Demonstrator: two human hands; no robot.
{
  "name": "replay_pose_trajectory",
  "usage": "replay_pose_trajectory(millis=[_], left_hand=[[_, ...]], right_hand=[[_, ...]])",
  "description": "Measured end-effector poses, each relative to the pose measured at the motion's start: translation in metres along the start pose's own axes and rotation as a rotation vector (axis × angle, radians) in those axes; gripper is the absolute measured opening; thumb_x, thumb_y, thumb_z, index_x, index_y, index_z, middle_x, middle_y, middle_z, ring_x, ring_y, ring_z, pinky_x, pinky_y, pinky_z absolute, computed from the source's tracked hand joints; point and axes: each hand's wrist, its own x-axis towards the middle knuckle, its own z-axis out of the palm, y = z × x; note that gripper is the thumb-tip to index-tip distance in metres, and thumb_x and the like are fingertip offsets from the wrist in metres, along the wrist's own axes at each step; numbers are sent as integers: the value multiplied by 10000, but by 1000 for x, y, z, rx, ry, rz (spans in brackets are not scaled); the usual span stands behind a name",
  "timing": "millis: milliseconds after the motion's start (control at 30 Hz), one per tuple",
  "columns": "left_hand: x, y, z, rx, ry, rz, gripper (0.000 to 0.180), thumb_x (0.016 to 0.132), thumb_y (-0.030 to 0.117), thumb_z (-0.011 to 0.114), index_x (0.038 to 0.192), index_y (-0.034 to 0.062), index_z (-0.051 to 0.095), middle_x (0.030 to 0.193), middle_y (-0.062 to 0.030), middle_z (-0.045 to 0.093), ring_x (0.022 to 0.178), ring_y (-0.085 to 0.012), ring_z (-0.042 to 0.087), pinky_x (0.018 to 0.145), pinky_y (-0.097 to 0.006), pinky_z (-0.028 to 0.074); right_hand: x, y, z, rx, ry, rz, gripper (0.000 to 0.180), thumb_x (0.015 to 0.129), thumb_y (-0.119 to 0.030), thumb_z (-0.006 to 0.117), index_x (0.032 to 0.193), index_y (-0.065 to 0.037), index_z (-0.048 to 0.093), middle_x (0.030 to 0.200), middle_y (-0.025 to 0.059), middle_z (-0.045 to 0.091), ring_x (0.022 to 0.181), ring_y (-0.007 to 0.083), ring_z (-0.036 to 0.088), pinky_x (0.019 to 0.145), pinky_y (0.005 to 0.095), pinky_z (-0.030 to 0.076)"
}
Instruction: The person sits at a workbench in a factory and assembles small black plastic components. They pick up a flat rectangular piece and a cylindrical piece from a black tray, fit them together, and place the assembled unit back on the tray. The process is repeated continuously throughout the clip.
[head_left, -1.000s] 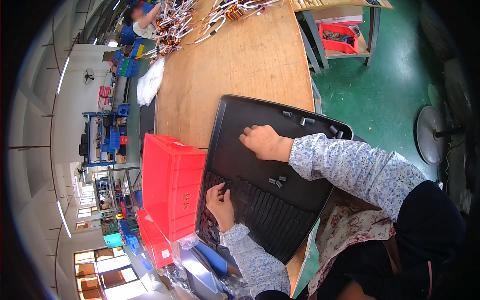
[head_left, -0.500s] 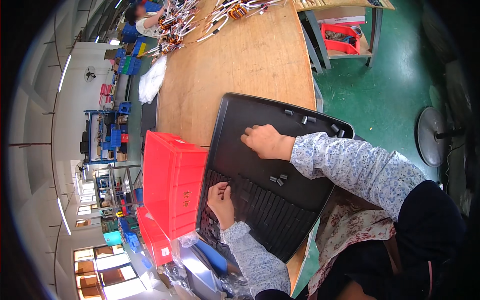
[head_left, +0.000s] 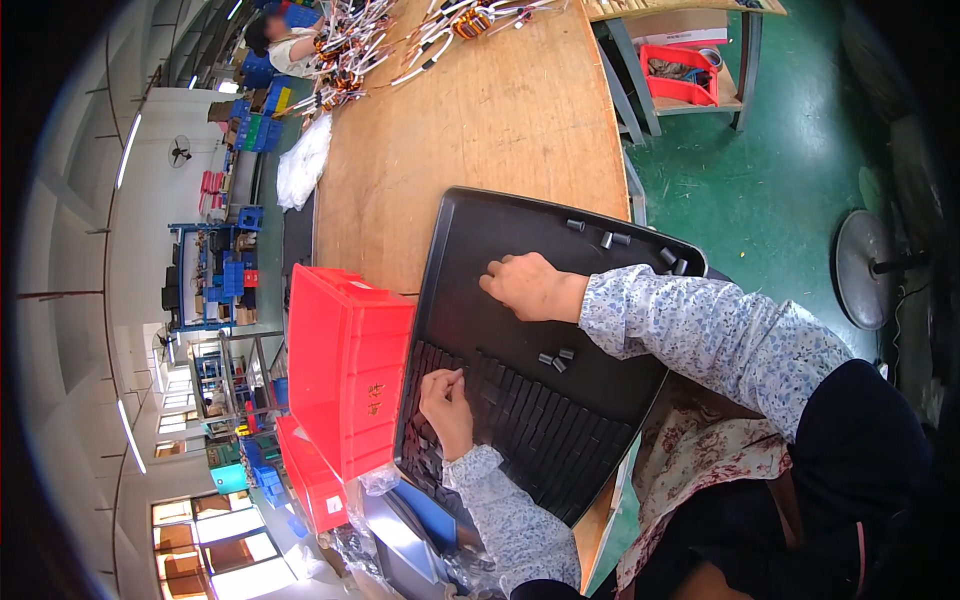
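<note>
On the wooden table [head_left: 480, 130], a black tray [head_left: 470, 300] holds rows of small black blocks [head_left: 540, 420]; fingers' grip unclear.

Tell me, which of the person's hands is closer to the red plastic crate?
Left. The left hand rests on the black tray right beside the red plastic crate; the right hand lies farther off, mid-tray.

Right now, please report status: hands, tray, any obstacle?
Left hand fingertips on rows of small black parts. Right hand flat on black tray. Red crate beside tray.
</note>
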Motion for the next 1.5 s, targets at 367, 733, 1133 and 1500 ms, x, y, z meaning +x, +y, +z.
replay_pose_trajectory(millis=[367,733,1133,1500], left_hand=[[10,22,4,40,78,133,131,825,1,668,951,-22,697,1003,-131,666,891,-254,657,847,-343,509],[8,22,6,16,21,68,128,788,-18,682,913,-3,703,1014,-120,683,981,-270,642,885,-360,494],[-39,40,-3,148,-66,85,355,710,31,772,1058,67,712,981,-85,627,889,-228,586,783,-340,478],[-53,36,3,-412,43,-207,172,818,46,755,880,19,597,872,-31,550,696,-105,526,630,-241,455]], right_hand=[[0,1,-2,-8,-14,-11,418,651,-104,773,1041,-20,648,1005,150,658,940,309,676,738,398,567],[0,0,-2,9,-38,-1,414,682,-119,770,1064,-33,638,1023,141,646,958,308,666,751,402,565],[-1,-3,-6,104,-58,-157,446,644,-28,736,1076,-12,622,1083,156,632,1005,335,641,803,420,564],[-7,-10,3,78,-68,-371,497,657,-20,742,1133,-54,604,1088,114,604,1057,309,582,882,400,523]])
